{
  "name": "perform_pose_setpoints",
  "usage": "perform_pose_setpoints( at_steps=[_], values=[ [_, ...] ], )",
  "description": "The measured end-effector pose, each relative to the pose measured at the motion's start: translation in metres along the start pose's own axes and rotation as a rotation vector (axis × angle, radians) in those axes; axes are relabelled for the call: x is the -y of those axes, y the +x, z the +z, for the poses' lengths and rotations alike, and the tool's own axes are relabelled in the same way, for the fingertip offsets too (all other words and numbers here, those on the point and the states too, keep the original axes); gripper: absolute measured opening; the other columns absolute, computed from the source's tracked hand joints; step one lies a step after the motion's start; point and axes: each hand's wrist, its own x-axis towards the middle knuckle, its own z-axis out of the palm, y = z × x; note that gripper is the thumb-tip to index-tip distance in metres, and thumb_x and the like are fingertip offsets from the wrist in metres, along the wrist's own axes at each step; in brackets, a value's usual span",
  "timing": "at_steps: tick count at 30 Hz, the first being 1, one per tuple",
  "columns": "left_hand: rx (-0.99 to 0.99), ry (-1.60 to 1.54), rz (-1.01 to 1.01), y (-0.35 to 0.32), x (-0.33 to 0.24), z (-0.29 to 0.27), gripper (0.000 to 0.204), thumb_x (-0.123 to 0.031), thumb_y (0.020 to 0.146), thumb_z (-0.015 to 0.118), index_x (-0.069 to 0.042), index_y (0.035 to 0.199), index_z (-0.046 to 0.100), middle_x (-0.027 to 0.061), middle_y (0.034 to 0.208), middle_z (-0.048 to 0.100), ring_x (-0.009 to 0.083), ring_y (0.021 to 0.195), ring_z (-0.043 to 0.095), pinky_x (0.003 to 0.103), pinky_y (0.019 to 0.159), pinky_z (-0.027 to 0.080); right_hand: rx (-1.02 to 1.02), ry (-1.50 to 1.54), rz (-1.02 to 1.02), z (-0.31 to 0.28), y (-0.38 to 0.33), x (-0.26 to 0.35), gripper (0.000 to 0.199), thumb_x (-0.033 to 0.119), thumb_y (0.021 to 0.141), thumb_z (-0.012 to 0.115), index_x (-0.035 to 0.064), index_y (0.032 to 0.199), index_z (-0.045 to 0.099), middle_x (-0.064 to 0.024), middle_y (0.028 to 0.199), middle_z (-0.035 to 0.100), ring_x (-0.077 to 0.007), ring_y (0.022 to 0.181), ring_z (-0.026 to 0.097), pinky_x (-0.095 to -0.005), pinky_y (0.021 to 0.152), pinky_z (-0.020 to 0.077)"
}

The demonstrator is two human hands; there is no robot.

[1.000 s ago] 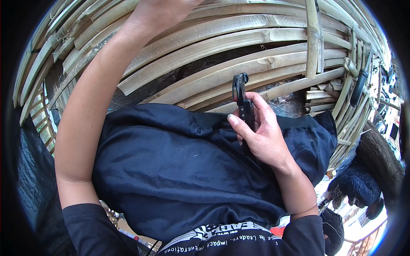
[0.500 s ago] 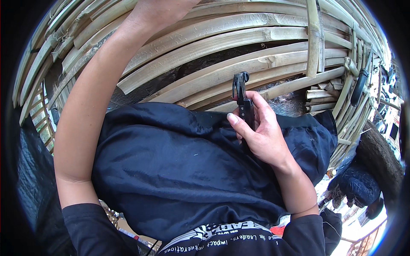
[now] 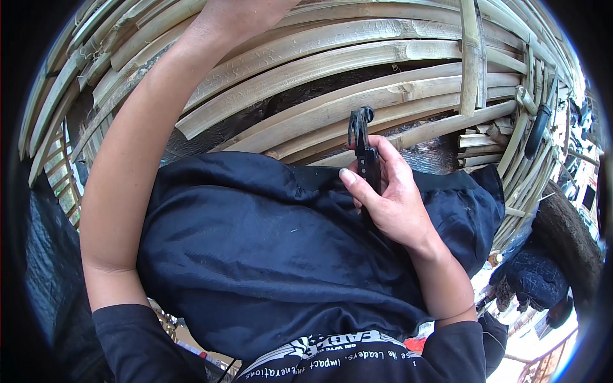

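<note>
My right hand (image 3: 397, 201) is closed around a black hammer-like hand tool (image 3: 368, 156). Its dark handle carries small silver rivets. The head points away from me, with a curved claw-like piece on one side and a rounded knob on the other. My thumb lies along the handle's left side, and my palm hides the lower part. Stretched far forward, my left hand (image 3: 252, 14) reaches the top edge of the picture. Its fingers are cut off, so whether it holds anything does not show. Split bamboo slats (image 3: 332, 54) lie beneath and around it.
Dark blue-black cloth (image 3: 274, 242) covers my lap. An upright bamboo strip (image 3: 468, 57) crosses the slats ahead. At the right, a black-handled tool (image 3: 538, 131) hangs on the bamboo edge. A thick log (image 3: 568, 223) and a dark bundled thing (image 3: 536, 277) are beyond it.
</note>
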Motion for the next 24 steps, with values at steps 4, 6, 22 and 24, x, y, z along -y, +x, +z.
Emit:
perform_pose_setpoints(
  at_steps=[4,6,22,24],
  values=[
    [0.019,0.038,0.012,-0.0004,-0.0038,-0.0019,0.006,-0.001,0.09,0.075,0.003,0.094,0.076,0.008,0.086,0.076,0.0102,0.079,0.071,0.023,0.073,0.059,0.004,-0.004,-0.011,-0.0003,0.0003,-0.0007,0.035,0.016,0.093,0.074,0.0008,0.119,0.055,-0.0028,0.091,0.059,-0.0096,0.088,0.055,-0.0282,0.084,0.0482],
    [0.019,0.043,-0.033,0.0008,-0.0071,-0.0019,0.006,-0.001,0.09,0.075,0.003,0.095,0.076,0.0079,0.085,0.076,0.0102,0.079,0.071,0.023,0.073,0.059,0.005,0.003,-0.008,0.0004,0.0003,0.0005,0.035,0.016,0.093,0.075,0.0008,0.118,0.055,-0.0026,0.091,0.059,-0.0097,0.088,0.055,-0.0281,0.084,0.0482],
    [0.015,0.027,0.015,-0.0009,-0.0025,-0.0017,0.008,-0.001,0.089,0.076,0.003,0.096,0.077,0.0082,0.087,0.076,0.0101,0.08,0.071,0.023,0.074,0.059,0.005,0.006,-0.022,0.0007,0.0006,-0.0014,0.036,0.016,0.093,0.075,-0.0003,0.119,0.055,-0.0034,0.091,0.06,-0.0102,0.088,0.056,-0.0281,0.085,0.048],
    [0.021,0.02,0.003,-0.0007,-0.0029,-0.0019,0.008,-0.001,0.089,0.076,0.003,0.096,0.077,0.0082,0.087,0.076,0.0102,0.08,0.071,0.024,0.074,0.059,0.001,-0.007,-0.024,0.0006,0.0007,-0.0005,0.036,0.016,0.093,0.075,-0.0002,0.119,0.055,-0.0034,0.091,0.06,-0.0101,0.088,0.056,-0.0281,0.085,0.048]
  ],
)
